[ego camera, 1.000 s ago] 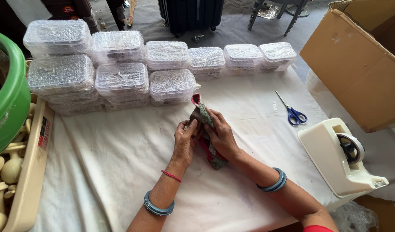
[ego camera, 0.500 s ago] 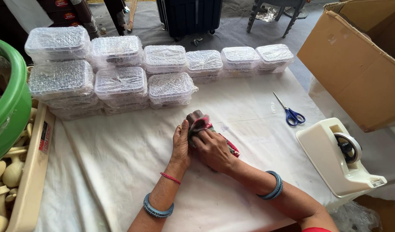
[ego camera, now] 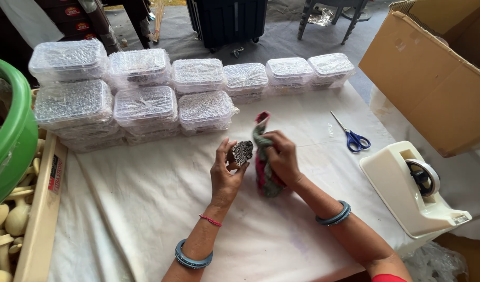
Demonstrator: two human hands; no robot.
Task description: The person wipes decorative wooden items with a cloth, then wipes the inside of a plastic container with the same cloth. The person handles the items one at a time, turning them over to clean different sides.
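Together our two hands work over the middle of the white cloth-covered table [ego camera: 161, 209]. Our left hand [ego camera: 225, 175] is curled shut around a small carved wooden block [ego camera: 242, 152], pinching it between thumb and fingers so that its dark patterned face tilts up and to the right. Our right hand [ego camera: 282, 156] is closed in a grip on a bunched rag [ego camera: 263, 162], pink and grey-green, which stands upright with its top end poking up beyond the fingers and its lower end resting on the table. Block and rag sit just beside each other; we cannot tell whether they touch.

Far from us, along the back of the table, a row of clear plastic boxes [ego camera: 198, 73] wrapped in bubble film runs left to right, and on the left they are stacked two and three deep. To the right of the hands lie blue-handled scissors [ego camera: 352, 137], well apart from the rag, and nearer us on the right edge stands a cream tape dispenser [ego camera: 407, 193]. Beyond it rises a large open cardboard box [ego camera: 428, 78]. At the far left a green plastic tub [ego camera: 12, 136] leans in, and below it a tray holds pale wooden handles [ego camera: 7, 219].
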